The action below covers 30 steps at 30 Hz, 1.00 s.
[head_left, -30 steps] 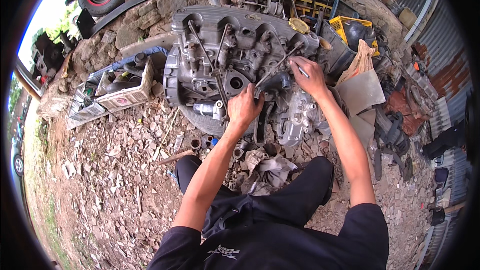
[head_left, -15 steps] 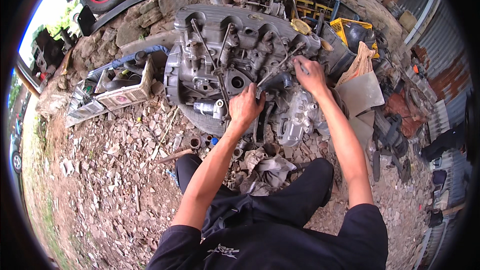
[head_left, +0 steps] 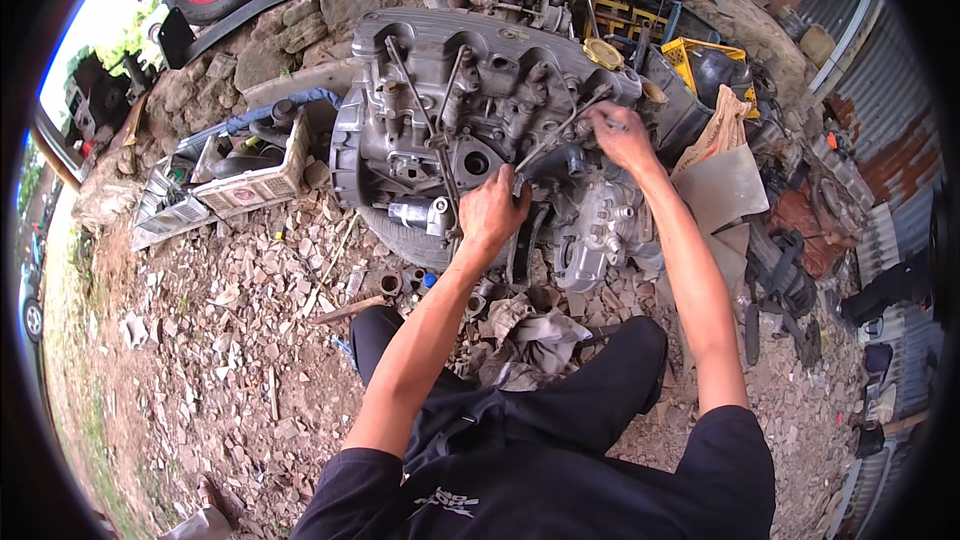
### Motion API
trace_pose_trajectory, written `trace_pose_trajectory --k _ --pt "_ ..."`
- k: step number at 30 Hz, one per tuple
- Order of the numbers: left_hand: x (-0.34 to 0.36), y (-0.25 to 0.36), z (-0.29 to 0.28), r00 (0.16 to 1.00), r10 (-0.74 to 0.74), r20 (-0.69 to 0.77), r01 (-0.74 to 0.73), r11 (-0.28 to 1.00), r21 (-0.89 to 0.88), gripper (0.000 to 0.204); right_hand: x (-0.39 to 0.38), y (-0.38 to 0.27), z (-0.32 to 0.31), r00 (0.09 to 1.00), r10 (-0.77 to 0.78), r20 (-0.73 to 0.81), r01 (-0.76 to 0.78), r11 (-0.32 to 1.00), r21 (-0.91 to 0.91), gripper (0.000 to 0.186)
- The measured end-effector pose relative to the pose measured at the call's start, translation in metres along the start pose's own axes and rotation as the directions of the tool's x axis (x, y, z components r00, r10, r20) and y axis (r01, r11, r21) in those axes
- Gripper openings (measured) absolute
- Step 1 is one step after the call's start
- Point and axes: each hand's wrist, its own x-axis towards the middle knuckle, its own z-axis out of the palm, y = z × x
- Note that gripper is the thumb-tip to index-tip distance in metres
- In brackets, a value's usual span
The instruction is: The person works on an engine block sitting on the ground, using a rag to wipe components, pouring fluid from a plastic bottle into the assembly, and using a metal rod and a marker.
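A large greasy engine (head_left: 400, 125) lies in front of me, its metal side facing up. My left hand (head_left: 489, 208) is closed at the lower end of a thin metal pipe (head_left: 548, 148) that slants up to the right across the engine. Near the pipe's upper end my right hand (head_left: 622, 140) is closed, with a short grey metal piece showing between its fingers; its kind is not clear. More thin pipes (head_left: 412, 90) run over the engine's left half. Below the right hand sits a grey metal housing (head_left: 597, 235) with several ports.
A pale crate of parts (head_left: 255, 180) stands left, and yellow crates (head_left: 690, 52) lie beyond the engine. Between my knees is a crumpled rag (head_left: 535, 340). Rubble covers the ground. At the lower left, another person's foot (head_left: 210, 493) shows.
My right hand has shifted slightly and its wrist has turned a little. The left hand stays where it was. Another person's foot has come into view at the lower left.
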Motion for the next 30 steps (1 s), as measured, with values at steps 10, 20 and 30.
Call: trace_pose_trajectory --k 10,20,30 --pt "0.001 -0.006 0.004 0.999 0.027 -0.037 -0.028 0.999 -0.027 0.036 0.006 -0.001 -0.010 0.925 0.179 0.336 -0.273 0.926 0.260 0.020" --pt "-0.005 -0.004 -0.008 0.999 0.036 0.028 -0.033 0.994 -0.102 0.050 -0.012 -0.004 0.003 0.992 0.047 -0.121 -0.035 0.994 0.101 0.019" --pt "-0.008 -0.003 -0.015 0.997 0.057 0.055 -0.049 0.990 -0.136 0.057 -0.021 -0.013 0.000 0.954 -0.157 -0.257 0.148 0.988 -0.055 0.020"
